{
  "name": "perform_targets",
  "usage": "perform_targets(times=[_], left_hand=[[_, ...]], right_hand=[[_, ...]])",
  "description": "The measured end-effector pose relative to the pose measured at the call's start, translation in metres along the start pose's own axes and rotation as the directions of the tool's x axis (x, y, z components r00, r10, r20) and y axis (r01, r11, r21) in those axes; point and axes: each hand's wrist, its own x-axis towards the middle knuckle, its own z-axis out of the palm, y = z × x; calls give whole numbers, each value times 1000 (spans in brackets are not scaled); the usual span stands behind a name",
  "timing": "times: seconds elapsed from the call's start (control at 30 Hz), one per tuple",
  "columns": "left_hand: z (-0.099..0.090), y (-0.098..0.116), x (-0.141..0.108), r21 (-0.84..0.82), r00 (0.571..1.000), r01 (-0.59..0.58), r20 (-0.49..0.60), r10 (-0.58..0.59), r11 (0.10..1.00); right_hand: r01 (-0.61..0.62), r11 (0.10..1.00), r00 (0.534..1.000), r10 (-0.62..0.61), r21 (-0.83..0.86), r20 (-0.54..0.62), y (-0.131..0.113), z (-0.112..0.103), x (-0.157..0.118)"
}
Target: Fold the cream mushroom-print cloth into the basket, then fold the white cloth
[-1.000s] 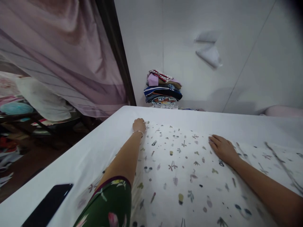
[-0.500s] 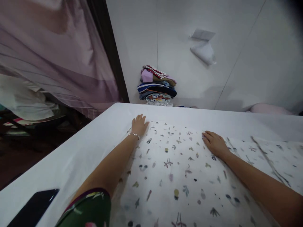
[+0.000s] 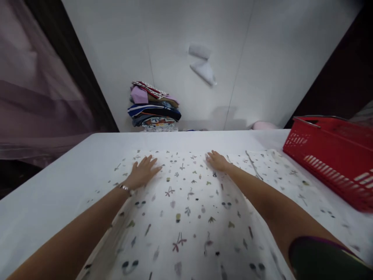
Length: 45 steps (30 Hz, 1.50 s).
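Note:
A white cloth (image 3: 180,194) with small printed plants and shapes lies spread over the white table, reaching toward the camera. My left hand (image 3: 142,172), with a bracelet at the wrist, rests on the cloth's left part, fingers spread and holding nothing. On the far part of the cloth, right of the middle, my right hand (image 3: 217,160) lies palm down, its fingers stretched out near the cloth's far edge. Creases run through the cloth to the right of my right hand.
A red plastic basket (image 3: 335,155) stands on the table (image 3: 67,167) at the right. Behind the table's far edge is a stack of folded clothes (image 3: 154,107). A pinkish curtain (image 3: 37,97) hangs at the left, and white papers (image 3: 202,64) are on the wall.
The view has turned to the right, bringing the red basket in and leaving the phone out. My left hand has moved onto the cloth from its far left edge.

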Motion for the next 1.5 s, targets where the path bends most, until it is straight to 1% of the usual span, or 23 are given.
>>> perform_targets(times=[0.07, 0.1, 0.2, 0.27, 0.33, 0.4, 0.47, 0.57, 0.63, 0.7, 0.73, 0.77, 0.83, 0.9, 0.93, 1.0, 1.03, 1.1, 1.2, 1.27, 1.37, 1.43, 1.5], left_hand=[[12, 4, -33, 29, 998, -61, -20, 62, 998], [18, 2, -47, 41, 998, -57, -18, 57, 998], [35, -14, -77, 49, 998, 53, -28, -52, 997], [41, -24, -86, 52, 995, 89, -59, -86, 995], [44, -29, -88, 50, 994, 76, -83, -71, 996], [44, -31, -87, 40, 994, 60, -91, -57, 997], [43, -30, -87, 43, 996, 27, -91, -23, 999], [41, -28, -87, 53, 995, 3, -96, 2, 999], [39, -24, -88, 39, 994, 32, -105, -27, 999], [36, -18, -91, 28, 991, 71, -118, -68, 997], [35, -16, -93, 24, 985, 89, -150, -84, 996], [34, -14, -96, 24, 979, 104, -179, -98, 994], [35, -13, -107, 15, 968, 148, -206, -141, 989], [38, -17, -123, 11, 955, 208, -220, -200, 978], [40, -20, -133, 12, 948, 244, -216, -236, 970], [45, -26, -153, 11, 937, 304, -182, -297, 953], [47, -28, -162, 5, 934, 325, -160, -320, 946], [48, -31, -173, -19, 932, 344, -112, -344, 939], [42, -29, -179, -54, 931, 357, -58, -360, 932], [37, -26, -181, -67, 933, 358, -20, -360, 931], [36, -24, -190, -52, 931, 363, -19, -365, 930], [39, -28, -197, -46, 927, 373, -37, -374, 927], [40, -31, -202, -54, 924, 378, -32, -380, 924]], right_hand=[[-17, 1000, 999, 17, -5, -40, 7, -2, -16], [-28, 1000, 998, 28, -9, -60, 13, -1, -26], [-124, 992, 988, 121, -25, -100, 40, 6, -54], [-209, 977, 974, 205, -31, -101, 61, 11, -66], [-254, 967, 964, 251, -35, -84, 79, 14, -70], [-272, 962, 961, 269, -38, -64, 89, 16, -68], [-289, 957, 957, 287, -40, -51, 93, 14, -65], [-289, 957, 957, 288, -38, -12, 90, 7, -61], [-307, 951, 952, 308, -25, 2, 84, 2, -64], [-314, 949, 949, 313, -21, -26, 72, -1, -75], [-291, 956, 956, 289, -26, -54, 64, 0, -83], [-231, 972, 971, 228, -36, -77, 55, 2, -95], [-72, 996, 993, 65, -60, -99, 38, 12, -124], [65, 994, 993, -72, -82, -88, 26, 27, -158], [116, 988, 989, -124, -101, -81, 23, 34, -174], [173, 978, 981, -182, -119, -69, 22, 47, -197], [181, 976, 980, -190, -124, -63, 22, 51, -203], [178, 975, 981, -186, -130, -55, 24, 56, -208], [162, 977, 984, -171, -136, -55, 25, 55, -206], [157, 979, 984, -167, -131, -67, 23, 55, -210], [208, 970, 971, -220, -127, -90, 17, 60, -230], [268, 955, 956, -281, -130, -90, 12, 63, -247], [289, 948, 950, -302, -133, -82, 6, 65, -260]])
